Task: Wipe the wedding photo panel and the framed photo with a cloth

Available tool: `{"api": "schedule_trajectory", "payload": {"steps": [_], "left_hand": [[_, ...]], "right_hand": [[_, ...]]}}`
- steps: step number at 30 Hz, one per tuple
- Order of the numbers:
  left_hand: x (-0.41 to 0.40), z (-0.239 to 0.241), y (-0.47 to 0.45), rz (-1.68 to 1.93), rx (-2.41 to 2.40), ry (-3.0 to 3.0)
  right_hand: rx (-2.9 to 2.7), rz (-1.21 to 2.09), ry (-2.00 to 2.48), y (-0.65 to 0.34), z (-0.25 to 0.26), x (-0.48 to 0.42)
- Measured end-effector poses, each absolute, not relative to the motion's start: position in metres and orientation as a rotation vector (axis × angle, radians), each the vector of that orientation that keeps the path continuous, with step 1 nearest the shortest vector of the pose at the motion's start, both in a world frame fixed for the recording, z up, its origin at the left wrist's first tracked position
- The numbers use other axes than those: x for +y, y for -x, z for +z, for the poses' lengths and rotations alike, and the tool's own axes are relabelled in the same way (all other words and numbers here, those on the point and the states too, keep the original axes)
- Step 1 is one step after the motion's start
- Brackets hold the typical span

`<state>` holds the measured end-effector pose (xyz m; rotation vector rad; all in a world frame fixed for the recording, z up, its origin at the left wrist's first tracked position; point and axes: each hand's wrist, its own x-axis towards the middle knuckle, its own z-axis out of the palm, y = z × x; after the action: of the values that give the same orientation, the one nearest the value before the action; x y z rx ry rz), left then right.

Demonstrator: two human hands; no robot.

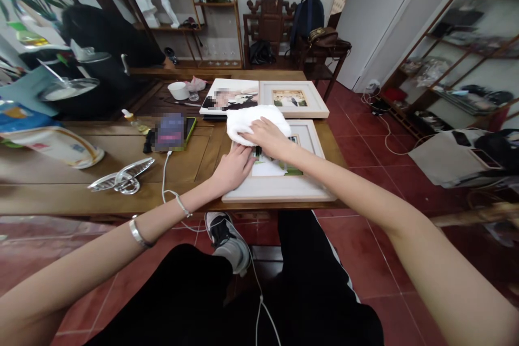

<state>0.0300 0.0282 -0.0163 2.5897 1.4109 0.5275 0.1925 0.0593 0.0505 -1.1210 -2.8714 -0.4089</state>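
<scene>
A light wooden picture frame (316, 173) with a white mat lies flat near the table's front edge, partly covered by my hands. On its upper part sits a bunched white cloth (239, 121). My right hand (267, 138) presses on that cloth, with its fingers curled into the fabric. Lying on the frame's left side is my left hand (235, 167), its fingers stretched out and its fingertips close to the cloth's lower edge. Behind the cloth are a second framed photo (318, 102) and a white-edged photo panel (235, 86), side by side.
Left on the wooden table (194, 194) are a clear hair claw (125, 175), a phone (190, 132) with a white cable (164, 173), a small dropper bottle (135, 121) and a white-and-blue bag (60, 143). A white cup (178, 91) stands farther back. Chairs and shelves line the wall.
</scene>
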Motion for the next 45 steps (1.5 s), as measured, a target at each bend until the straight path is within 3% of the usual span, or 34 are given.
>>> {"api": "schedule_trajectory", "payload": {"steps": [15,25,38,45], "left_hand": [[0.027,-0.018,-0.029,0.587,1.382,-2.544],[0.029,-0.021,-0.027,0.602,1.374,-2.535],[0.030,-0.021,-0.027,0.595,1.365,-2.540],[0.031,-0.021,-0.027,0.582,1.354,-2.559]], "right_hand": [[-2.818,-0.512,1.739,-0.314,0.072,0.048],[-2.788,-0.404,1.532,-0.308,0.041,0.035],[-2.944,0.018,1.507,-0.286,0.074,-0.096],[-2.733,-0.176,1.584,-0.292,0.037,-0.030]]}}
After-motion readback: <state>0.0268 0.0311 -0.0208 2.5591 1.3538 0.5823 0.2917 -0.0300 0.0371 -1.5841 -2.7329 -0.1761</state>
